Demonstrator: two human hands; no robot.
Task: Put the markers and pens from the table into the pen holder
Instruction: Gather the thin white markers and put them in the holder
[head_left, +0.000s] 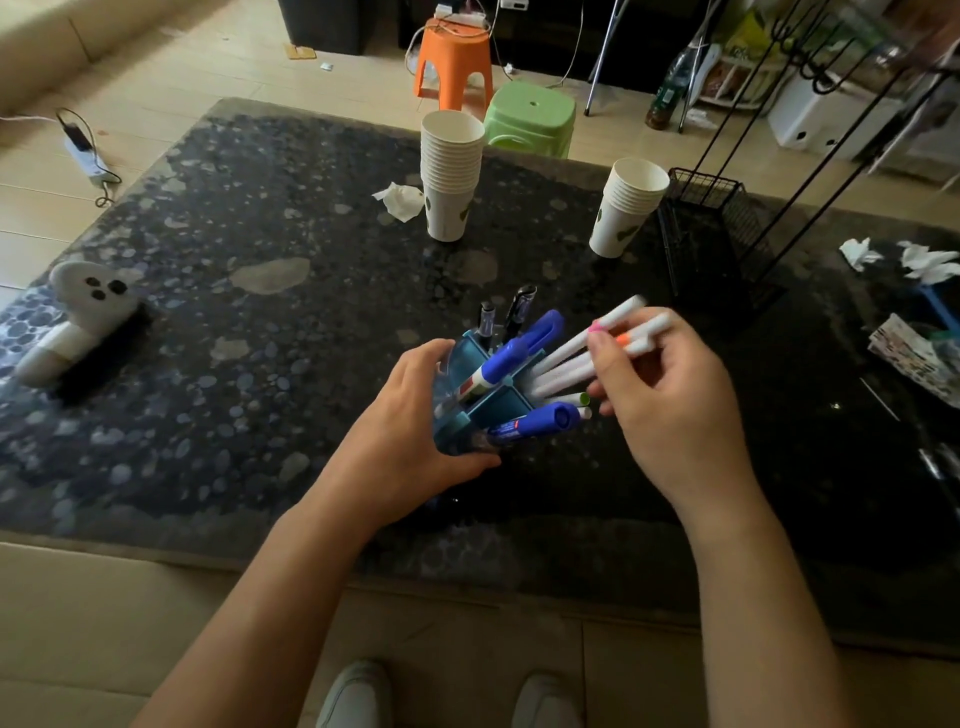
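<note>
Hold the blue pen holder (480, 384) still on the counter (260, 364) in the left hand (415, 431), right hand (670, 395) pinching white markers (597, 345), then slide those tips down into 1 open slot.

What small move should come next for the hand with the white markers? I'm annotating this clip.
Probably slide the slim white markers further down into the blue plastic pen holder: the right hand grips them, tips already inside, while the left hand tilts it.
</note>
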